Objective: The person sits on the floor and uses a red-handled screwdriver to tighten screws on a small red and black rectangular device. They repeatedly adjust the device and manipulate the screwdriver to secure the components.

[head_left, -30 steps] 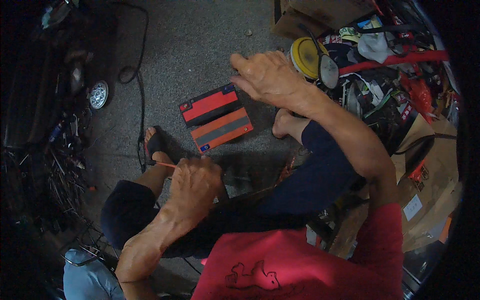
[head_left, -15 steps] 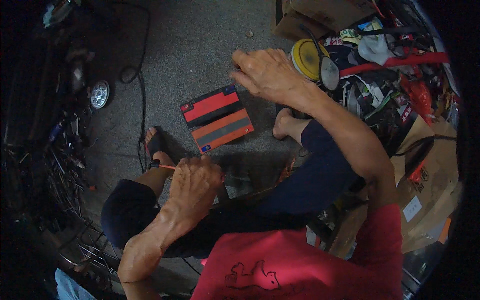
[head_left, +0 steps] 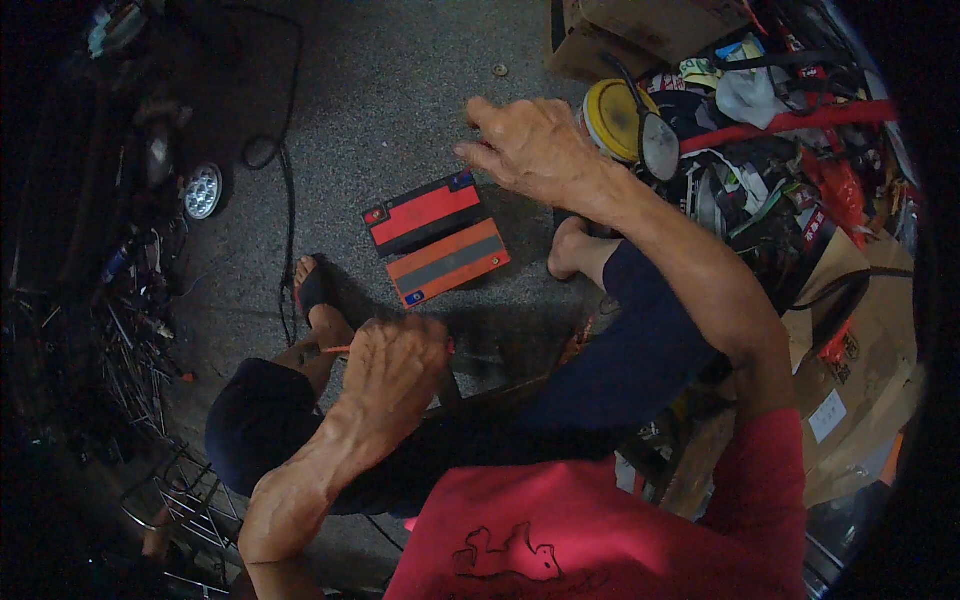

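Two rectangular batteries lie side by side on the floor ahead of me. The farther battery (head_left: 424,215) is black with a red top, and the nearer battery (head_left: 449,263) is orange with a grey stripe. My left hand (head_left: 392,362) is closed just nearer than the orange one, not touching it. A thin orange wire or rod (head_left: 336,350) sticks out from its left side; the rest is hidden in the fist. Beyond the red-topped battery, to the right, my right hand (head_left: 535,142) hovers with thumb and forefinger apart. Nothing shows between them; its other fingers are partly hidden.
A yellow round lid or tub (head_left: 612,118) and an oval mirror (head_left: 658,147) sit by my right wrist, before a heap of mixed scrap. Cardboard boxes (head_left: 650,35) stand at the back right. A black cable (head_left: 290,190) and a round lamp (head_left: 203,190) lie left. Metal rods clutter the lower left.
The black end of the orange piece at my left hand no longer shows clearly, and less of the piece sticks out. My right hand's thumb and forefinger have barely shifted.
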Action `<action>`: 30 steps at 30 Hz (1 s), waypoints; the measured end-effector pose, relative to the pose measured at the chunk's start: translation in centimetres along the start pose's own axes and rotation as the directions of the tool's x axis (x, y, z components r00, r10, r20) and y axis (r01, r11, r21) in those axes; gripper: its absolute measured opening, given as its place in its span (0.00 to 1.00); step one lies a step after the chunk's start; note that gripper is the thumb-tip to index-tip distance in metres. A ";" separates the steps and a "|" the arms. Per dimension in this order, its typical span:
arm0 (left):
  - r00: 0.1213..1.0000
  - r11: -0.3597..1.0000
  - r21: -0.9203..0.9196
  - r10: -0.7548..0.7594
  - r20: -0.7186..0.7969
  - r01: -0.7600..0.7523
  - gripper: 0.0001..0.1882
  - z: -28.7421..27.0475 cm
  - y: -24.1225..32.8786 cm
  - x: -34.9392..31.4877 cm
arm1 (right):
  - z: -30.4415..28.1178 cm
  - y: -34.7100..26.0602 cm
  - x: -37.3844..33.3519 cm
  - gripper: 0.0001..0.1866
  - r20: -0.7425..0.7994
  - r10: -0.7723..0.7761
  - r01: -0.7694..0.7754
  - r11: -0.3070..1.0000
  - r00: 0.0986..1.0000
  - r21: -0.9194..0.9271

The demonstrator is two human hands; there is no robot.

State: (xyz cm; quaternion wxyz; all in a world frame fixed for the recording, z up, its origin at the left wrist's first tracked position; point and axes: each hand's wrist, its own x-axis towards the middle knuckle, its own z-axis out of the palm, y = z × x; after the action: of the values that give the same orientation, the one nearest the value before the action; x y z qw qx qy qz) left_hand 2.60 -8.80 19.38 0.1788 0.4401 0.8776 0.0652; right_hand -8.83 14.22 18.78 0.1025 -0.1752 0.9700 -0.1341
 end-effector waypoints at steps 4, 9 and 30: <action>0.997 0.991 -0.113 -0.075 0.033 0.078 0.16 0.0 0.2 0.9 | -0.1 0.2 -0.3 0.17 -0.060 -0.023 0.024 1.000 0.998 0.018; 1.000 0.981 -0.195 -0.011 0.018 0.014 0.18 -1.0 0.3 1.5 | 1.1 0.9 -0.3 0.16 -0.188 -0.160 0.159 0.987 0.969 -0.020; 0.994 0.984 -0.153 0.082 -0.076 -0.093 0.08 -0.6 0.7 1.8 | 1.1 0.2 -0.1 0.14 -0.059 -0.096 0.095 0.995 0.994 -0.017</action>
State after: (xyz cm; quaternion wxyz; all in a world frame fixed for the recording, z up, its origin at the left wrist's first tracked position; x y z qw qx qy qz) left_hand 1.92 -6.94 19.68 0.1791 0.4604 0.8552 0.1568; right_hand -8.59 14.21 17.71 0.0656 -0.2179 0.9641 -0.1370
